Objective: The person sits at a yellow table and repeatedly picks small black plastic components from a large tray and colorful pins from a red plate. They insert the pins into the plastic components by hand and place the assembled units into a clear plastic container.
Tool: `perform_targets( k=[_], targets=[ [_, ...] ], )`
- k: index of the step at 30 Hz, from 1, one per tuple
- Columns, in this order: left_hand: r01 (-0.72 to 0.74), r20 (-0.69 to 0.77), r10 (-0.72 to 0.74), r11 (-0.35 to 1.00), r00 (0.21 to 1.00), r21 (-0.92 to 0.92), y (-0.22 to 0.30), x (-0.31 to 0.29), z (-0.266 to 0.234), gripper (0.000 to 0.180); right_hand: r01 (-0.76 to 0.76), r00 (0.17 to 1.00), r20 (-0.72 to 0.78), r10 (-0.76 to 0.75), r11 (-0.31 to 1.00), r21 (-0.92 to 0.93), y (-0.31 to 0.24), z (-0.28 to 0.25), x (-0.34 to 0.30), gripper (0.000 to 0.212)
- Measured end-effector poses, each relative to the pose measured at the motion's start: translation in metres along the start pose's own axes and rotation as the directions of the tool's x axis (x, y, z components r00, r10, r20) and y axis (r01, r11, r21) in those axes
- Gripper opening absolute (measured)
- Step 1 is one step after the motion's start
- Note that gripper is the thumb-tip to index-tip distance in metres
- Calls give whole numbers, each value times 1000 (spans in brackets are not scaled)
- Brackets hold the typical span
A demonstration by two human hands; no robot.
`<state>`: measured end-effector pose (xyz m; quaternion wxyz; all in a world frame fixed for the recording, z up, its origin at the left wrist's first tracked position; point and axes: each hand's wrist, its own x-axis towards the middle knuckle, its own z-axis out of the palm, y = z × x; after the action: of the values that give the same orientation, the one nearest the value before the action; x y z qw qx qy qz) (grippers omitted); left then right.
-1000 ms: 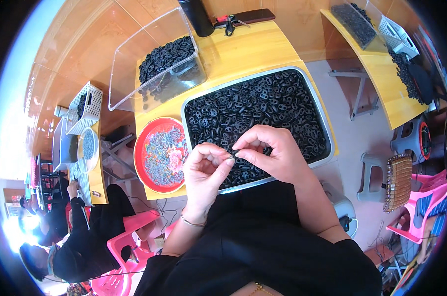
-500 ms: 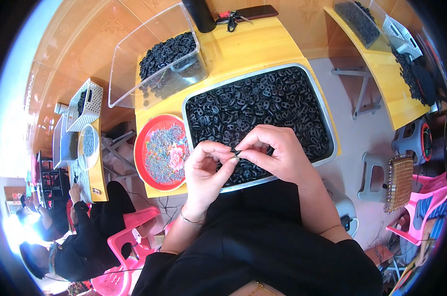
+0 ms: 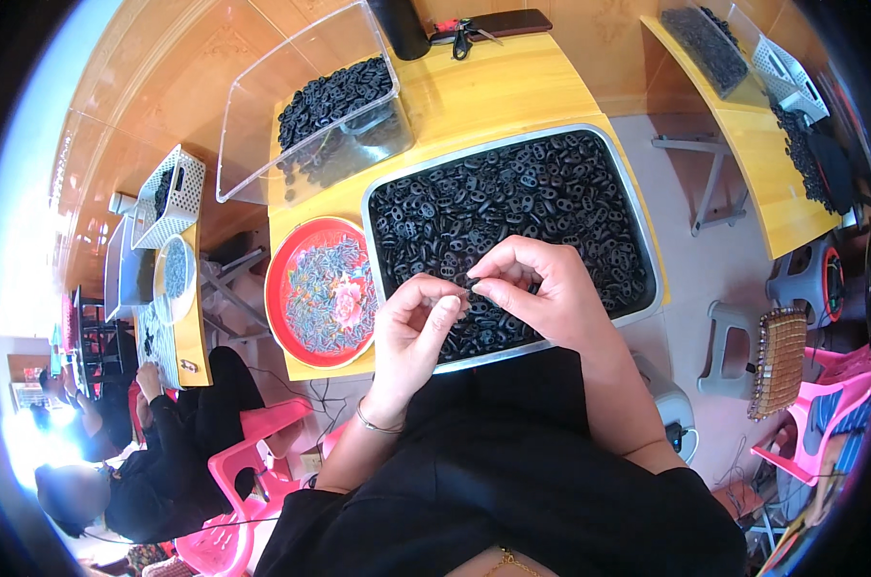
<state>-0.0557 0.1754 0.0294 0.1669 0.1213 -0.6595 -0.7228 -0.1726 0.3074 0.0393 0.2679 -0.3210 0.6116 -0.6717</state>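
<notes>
My left hand (image 3: 414, 332) and my right hand (image 3: 543, 293) meet over the near part of a metal tray (image 3: 368, 226). Heaped in it are black oval pieces (image 3: 493, 202), many with two holes. Between the fingertips of my right hand is a small black piece (image 3: 471, 283), mostly covered. My left thumb and index finger are pinched right beside it; what they hold is too small to make out. Left of the metal tray, a round red tray (image 3: 274, 313) with a flower print holds many small, slender grey pieces (image 3: 310, 288).
A clear plastic box (image 3: 226, 144) of black pieces stands at the far left of my yellow table (image 3: 474, 91). Behind are pliers (image 3: 462, 40) and a black cylinder (image 3: 397, 29). At left, another person (image 3: 151, 471) works at a table; a grey stool (image 3: 724, 351) stands right.
Both hands have shifted slightly right in the picture, as have the trays. My fingertips now sit a little higher, and the small dark piece between them shows at a different angle.
</notes>
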Motion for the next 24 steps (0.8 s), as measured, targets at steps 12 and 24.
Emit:
perform_targets(
  k=[12, 24],
  targets=[
    [-267, -4, 290, 887, 957, 377, -6, 4, -1, 13, -31, 999, 10, 32, 999, -26, 3, 2, 0, 5],
    [-3, -30, 4, 999, 1000, 40, -12, -5, -10, 7, -52, 997, 48, 56, 996, -79, 8, 8, 1, 6]
  ],
)
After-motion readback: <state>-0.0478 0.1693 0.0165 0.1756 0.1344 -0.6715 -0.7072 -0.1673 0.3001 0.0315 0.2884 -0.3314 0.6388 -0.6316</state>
